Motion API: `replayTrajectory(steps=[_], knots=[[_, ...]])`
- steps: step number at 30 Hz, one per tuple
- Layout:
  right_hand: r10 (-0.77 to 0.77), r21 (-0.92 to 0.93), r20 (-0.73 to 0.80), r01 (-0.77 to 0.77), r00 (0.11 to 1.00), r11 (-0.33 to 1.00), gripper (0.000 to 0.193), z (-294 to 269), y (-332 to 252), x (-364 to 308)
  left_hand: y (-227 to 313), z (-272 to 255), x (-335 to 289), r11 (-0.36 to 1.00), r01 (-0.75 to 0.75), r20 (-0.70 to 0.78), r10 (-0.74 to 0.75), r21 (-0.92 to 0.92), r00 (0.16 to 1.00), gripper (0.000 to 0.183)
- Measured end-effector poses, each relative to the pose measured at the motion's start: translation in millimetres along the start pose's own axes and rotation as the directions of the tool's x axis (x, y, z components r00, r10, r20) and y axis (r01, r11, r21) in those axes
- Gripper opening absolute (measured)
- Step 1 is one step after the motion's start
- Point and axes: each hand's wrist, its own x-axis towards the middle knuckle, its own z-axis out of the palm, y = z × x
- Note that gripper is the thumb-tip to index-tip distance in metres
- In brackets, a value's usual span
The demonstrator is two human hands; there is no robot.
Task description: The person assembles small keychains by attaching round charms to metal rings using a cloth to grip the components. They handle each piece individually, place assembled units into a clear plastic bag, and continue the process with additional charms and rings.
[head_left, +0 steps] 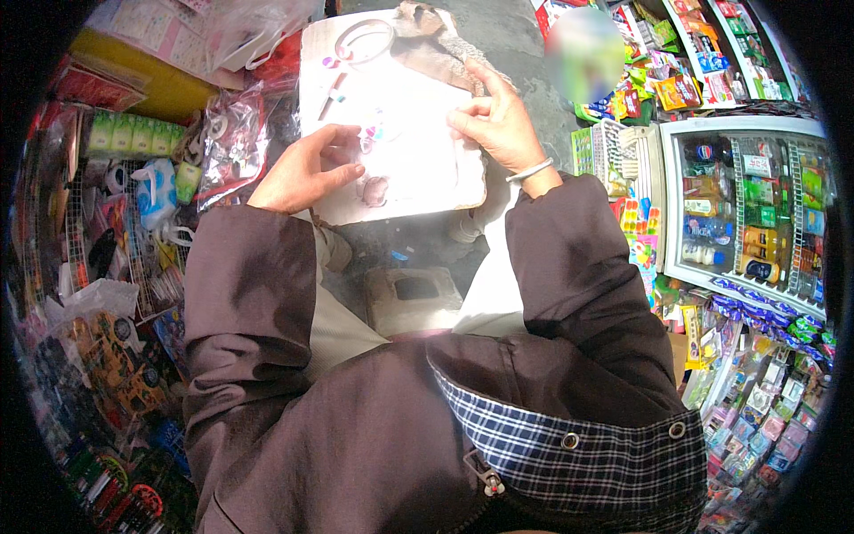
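A pale board (400, 200), washed out by bright sunlight, lies across my knees. My left hand (307, 169) hovers over its left side, thumb and fingers apart, nothing seen between them. Close to its fingertips are small shiny purple and blue pieces (369, 135). Over the right side, my right hand (503, 125) has thumb and a finger pinched together with the index finger stretched out; glare hides whatever they hold. A thin stick-like tool (333, 96) and a small purple piece (331, 62) lie farther up. Below the left hand sits a small pinkish clear round thing (375, 191).
At the board's far end are a pale ring-shaped strip (365, 43) and a crumpled brown piece (436, 43). Packaged goods on wire racks (133, 231) crowd the left. On the right stand a drinks fridge (747, 205) and snack packets (676, 89).
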Motion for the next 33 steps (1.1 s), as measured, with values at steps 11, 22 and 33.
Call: replayTrajectory(steps=[11, 22, 33], knots=[[-0.002, -0.05, -0.017, 0.001, 1.0, 0.999, 0.075, 3, 5, 0, -14, 6, 9, 0.998, -0.064, -0.127, 0.06, -0.027, 0.99, 0.04], [-0.078, 0.138, 0.081, 0.066, 0.994, 0.988, 0.073, -5, 0, -8, -12, 17, 12, 0.985, -0.089, -0.217, 0.056, -0.145, 0.975, 0.028], [-0.128, 0.207, 0.228, 0.08, 0.965, 0.975, 0.071, -12, -12, -24, -5, 29, 1, 0.978, -0.178, -0.292, 0.139, -0.112, 0.946, 0.022]])
